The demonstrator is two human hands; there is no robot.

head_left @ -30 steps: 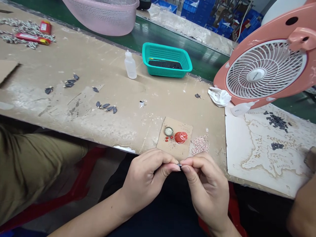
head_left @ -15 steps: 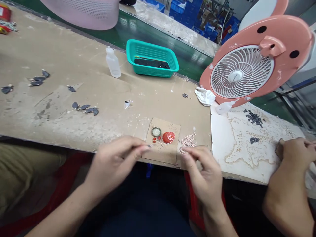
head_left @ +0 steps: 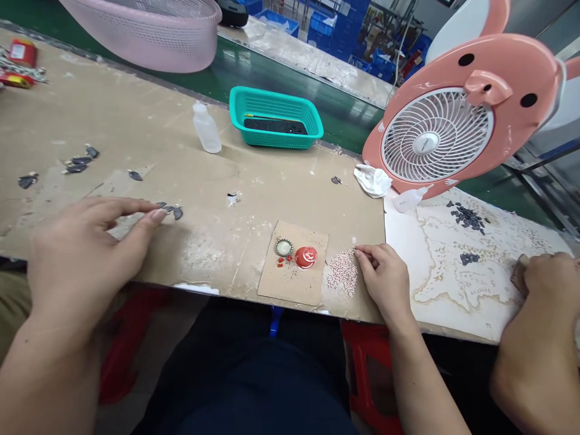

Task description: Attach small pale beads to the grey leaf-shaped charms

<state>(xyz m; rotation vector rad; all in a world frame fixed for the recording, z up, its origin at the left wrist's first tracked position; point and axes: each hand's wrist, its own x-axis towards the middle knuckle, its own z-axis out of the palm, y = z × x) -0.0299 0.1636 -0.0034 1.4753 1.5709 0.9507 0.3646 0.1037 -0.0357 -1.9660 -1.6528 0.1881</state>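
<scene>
My left hand (head_left: pixel 86 248) reaches out over the worn brown table (head_left: pixel 136 121). Its thumb and forefinger meet in a pinch at a small dark leaf-shaped piece (head_left: pixel 174 212), one of a short row lying there. My right hand (head_left: pixel 385 275) rests at the table's front edge. Its fingers are curled, with the tips pinched at the edge of a pile of tiny pinkish beads (head_left: pixel 342 272); what they hold is too small to see. Between my hands lies a cardboard square (head_left: pixel 290 281) with a bottle cap (head_left: pixel 284 246) and a red cap (head_left: pixel 306 257) on it.
Another person's hand (head_left: pixel 539 290) rests on a white board (head_left: pixel 435 290) at the right, which carries dark pieces (head_left: pixel 466 216). Behind stand a pink fan (head_left: pixel 453 121), a teal basket (head_left: pixel 276 115), a small plastic bottle (head_left: pixel 206 128), a white rag (head_left: pixel 372 180) and a pink basket (head_left: pixel 149 30).
My hands were pinched together at my lap, then parted. The left has moved left and forward to the dark pieces; the right has moved onto the bead pile.
</scene>
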